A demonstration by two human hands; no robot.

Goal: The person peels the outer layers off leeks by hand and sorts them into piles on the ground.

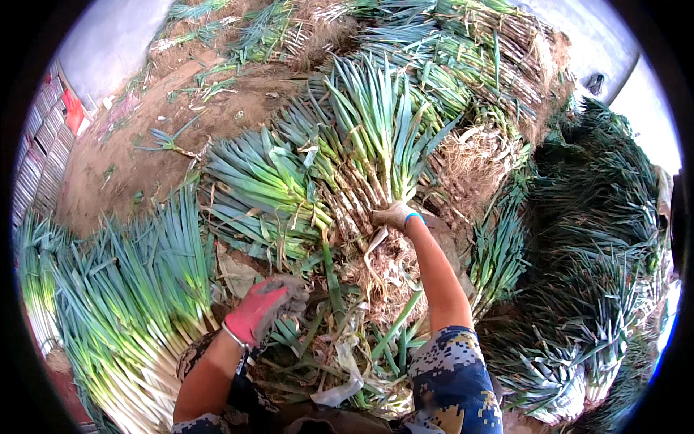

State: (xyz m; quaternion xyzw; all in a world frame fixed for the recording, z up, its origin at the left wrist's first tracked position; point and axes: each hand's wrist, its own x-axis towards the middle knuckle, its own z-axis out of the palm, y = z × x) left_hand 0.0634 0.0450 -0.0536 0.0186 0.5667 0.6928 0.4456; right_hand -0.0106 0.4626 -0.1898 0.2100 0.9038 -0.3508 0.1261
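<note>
My right hand (391, 215), in a pale, soiled glove with a blue cuff edge, is at the lower stalks of a fan of green onions (374, 135); its fingers are partly hidden among them. Below it hang tangled, soil-covered roots (385, 271). My left hand (274, 306), in a red glove with dirty grey fingers, is over the leaf litter with its fingers curled; I cannot tell whether anything is in it. To the left of it stands a big bundle of peeled green onions (146, 293) with white stems and green tops. Another bunch of onion leaves (260, 184) lies between them.
Unpeeled green onions (488, 49) are heaped at the top. Dark-leaved onions (585, 217) are piled along the right. Stripped leaves and skins (347, 369) litter the ground before me. Bare brown soil (124, 163) shows at the upper left, near stacked grey slats (46, 135).
</note>
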